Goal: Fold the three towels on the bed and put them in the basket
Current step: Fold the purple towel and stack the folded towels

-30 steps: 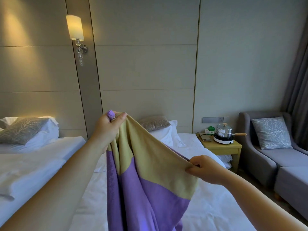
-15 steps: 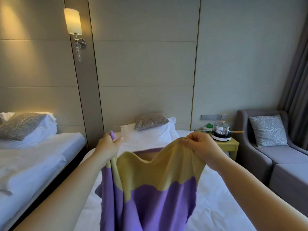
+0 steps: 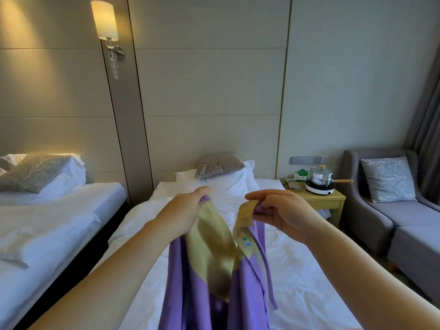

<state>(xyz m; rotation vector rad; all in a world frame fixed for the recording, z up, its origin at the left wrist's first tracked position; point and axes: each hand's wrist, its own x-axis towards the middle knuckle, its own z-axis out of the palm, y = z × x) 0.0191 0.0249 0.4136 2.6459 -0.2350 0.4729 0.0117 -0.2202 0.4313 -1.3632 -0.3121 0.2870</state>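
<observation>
where the head view looks down the room, a panelled wall point(image 3: 214, 91) fills the background behind two white-sheeted beds. the nearer bed point(image 3: 297, 270) runs straight away from the camera in the centre. the second bed point(image 3: 59, 210) lies to its left, apart from it, with a dark gap between them. a grey armchair point(image 3: 371, 217) stands at the right, below a grey curtain point(image 3: 426, 115).

the towel point(image 3: 202, 277), purple with a large yellow-green patch, hangs in the air above the nearer bed. it is held at its top edge by both hands and sags in a fold between them; its lower part runs out of frame at the bottom. the left hand point(image 3: 183, 213) grips one upper corner with its fingers curled round it, a purple tip showing past the fingers. the right hand point(image 3: 283, 210) pinches the other upper corner between thumb and fingers, with the edge turned over. the two hands are near each other but apart.

a wooden nightstand point(image 3: 333, 203) stands between the nearer bed and the armchair. a white pillow point(image 3: 228, 184) lies at the head of the nearer bed with a grey patterned cushion point(image 3: 220, 164) on it. a pale cushion point(image 3: 388, 179) leans against the armchair's back. a lit wall lamp point(image 3: 104, 20) hangs on the panel between the beds. a lidded steel pot point(image 3: 320, 175) with a wooden handle sits on a white hot plate point(image 3: 319, 189) on the nightstand. a small label point(image 3: 245, 240) with coloured marks shows on the towel's edge below the right hand.
</observation>
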